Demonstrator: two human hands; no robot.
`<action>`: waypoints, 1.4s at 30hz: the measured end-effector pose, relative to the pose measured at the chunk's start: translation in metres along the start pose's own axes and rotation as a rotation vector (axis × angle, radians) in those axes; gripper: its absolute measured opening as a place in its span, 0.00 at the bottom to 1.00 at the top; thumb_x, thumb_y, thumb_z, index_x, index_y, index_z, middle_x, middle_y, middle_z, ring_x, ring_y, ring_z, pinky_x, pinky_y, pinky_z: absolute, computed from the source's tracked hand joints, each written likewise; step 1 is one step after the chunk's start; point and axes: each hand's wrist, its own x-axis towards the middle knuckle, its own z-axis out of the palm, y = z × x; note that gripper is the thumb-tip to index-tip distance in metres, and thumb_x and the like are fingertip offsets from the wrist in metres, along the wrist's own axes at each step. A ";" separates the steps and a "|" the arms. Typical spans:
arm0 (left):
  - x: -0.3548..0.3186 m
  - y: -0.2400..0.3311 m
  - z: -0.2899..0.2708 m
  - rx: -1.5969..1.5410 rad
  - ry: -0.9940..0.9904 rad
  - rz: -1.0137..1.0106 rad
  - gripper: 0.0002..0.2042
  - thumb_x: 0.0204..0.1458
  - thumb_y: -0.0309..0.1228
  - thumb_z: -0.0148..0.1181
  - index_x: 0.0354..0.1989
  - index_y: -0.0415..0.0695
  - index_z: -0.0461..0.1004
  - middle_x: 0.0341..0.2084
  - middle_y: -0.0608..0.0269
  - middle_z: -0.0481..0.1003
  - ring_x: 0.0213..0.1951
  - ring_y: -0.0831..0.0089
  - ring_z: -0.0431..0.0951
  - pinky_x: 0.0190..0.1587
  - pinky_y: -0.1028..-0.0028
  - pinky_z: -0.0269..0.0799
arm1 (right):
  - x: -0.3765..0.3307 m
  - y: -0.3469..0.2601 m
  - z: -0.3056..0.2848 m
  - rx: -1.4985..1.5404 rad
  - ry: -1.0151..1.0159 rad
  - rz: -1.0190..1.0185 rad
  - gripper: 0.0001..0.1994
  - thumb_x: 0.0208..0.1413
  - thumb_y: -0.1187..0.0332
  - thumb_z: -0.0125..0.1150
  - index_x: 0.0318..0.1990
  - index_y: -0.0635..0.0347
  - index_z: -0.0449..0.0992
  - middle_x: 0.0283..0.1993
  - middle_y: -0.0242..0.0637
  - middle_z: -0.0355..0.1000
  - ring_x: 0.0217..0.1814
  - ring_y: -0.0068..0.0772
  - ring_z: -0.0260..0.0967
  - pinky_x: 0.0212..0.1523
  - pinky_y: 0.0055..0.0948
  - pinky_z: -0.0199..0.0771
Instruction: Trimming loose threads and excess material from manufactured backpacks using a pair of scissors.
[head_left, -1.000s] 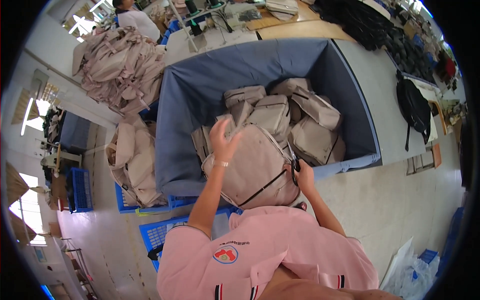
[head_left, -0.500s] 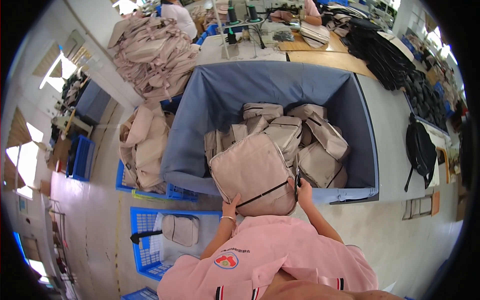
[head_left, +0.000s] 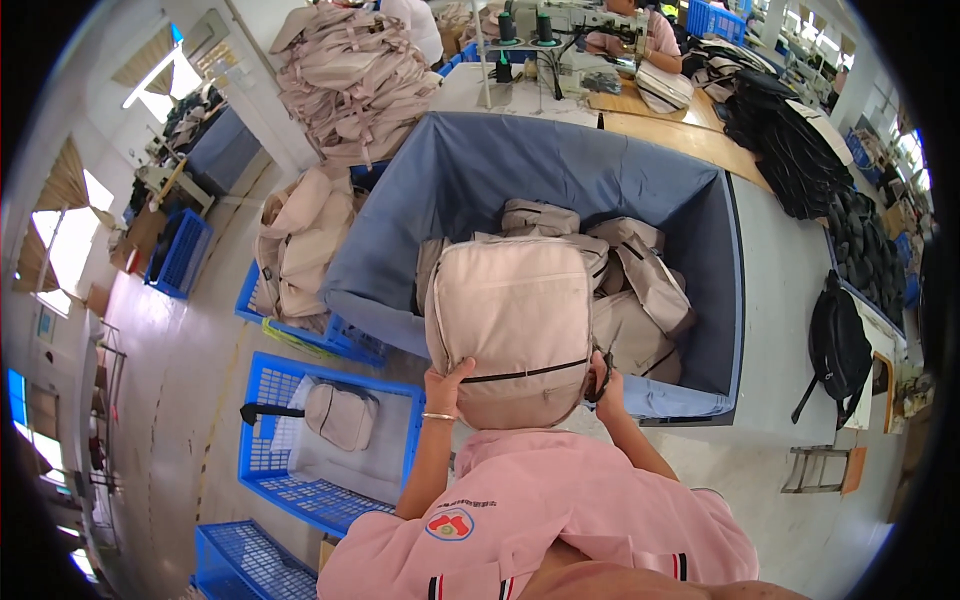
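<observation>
A pale pink-beige square backpack (head_left: pixel 512 310) with a dark zipper line across its lower front is held up before me. My left hand (head_left: pixel 446 388) grips its lower left edge, thumb on the front and fingers behind. At the lower right side, my right hand (head_left: pixel 607 390) is closed around black-handled scissors (head_left: pixel 599 380) while touching the bag's edge. Behind the held bag, several similar bags (head_left: pixel 650 285) lie heaped in a large bin lined with blue-grey cloth (head_left: pixel 695 225). The held bag hides part of that heap.
A blue crate (head_left: pixel 262 410) at the left holds a small beige pouch (head_left: pixel 340 415) with a black strap. Pink pieces fill another crate (head_left: pixel 305 250) and a tall pile (head_left: pixel 350 85). A black bag (head_left: pixel 838 340) hangs right. People sit by sewing machines beyond.
The bag has turned more upright and faces me squarely, covering more of the heap. Both hands keep their hold. The scissors' blades, visible before, are now less distinct. The view has swung.
</observation>
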 end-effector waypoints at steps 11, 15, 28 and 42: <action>-0.095 0.028 0.025 0.880 -0.112 0.866 0.19 0.37 0.22 0.62 0.43 0.43 0.77 0.37 0.55 0.78 0.44 0.55 0.75 0.51 0.63 0.67 | -0.009 -0.003 -0.103 0.225 0.155 -0.085 0.15 0.58 0.53 0.58 0.28 0.53 0.70 0.19 0.25 0.61 0.17 0.21 0.60 0.18 0.26 0.57; -0.099 0.011 0.019 0.836 0.034 0.936 0.23 0.32 0.21 0.58 0.43 0.45 0.78 0.38 0.55 0.78 0.45 0.53 0.75 0.51 0.61 0.67 | 0.001 0.015 -0.117 0.185 0.248 -0.228 0.16 0.60 0.52 0.57 0.28 0.52 0.69 0.20 0.26 0.61 0.17 0.22 0.58 0.20 0.26 0.61; -0.176 0.025 -0.168 0.212 0.929 0.308 0.14 0.44 0.35 0.74 0.36 0.40 0.81 0.30 0.71 0.77 0.32 0.81 0.71 0.36 0.77 0.68 | -0.010 -0.028 -0.072 -0.172 -0.003 0.027 0.18 0.55 0.55 0.65 0.32 0.61 0.68 0.22 0.30 0.62 0.17 0.23 0.60 0.22 0.30 0.70; -0.129 0.086 -0.466 1.132 1.376 -0.051 0.39 0.46 0.54 0.67 0.60 0.35 0.67 0.55 0.47 0.71 0.54 0.54 0.72 0.56 0.60 0.68 | -0.016 -0.027 -0.089 -0.202 0.182 -0.041 0.18 0.52 0.55 0.69 0.31 0.62 0.72 0.23 0.31 0.65 0.16 0.21 0.63 0.18 0.25 0.71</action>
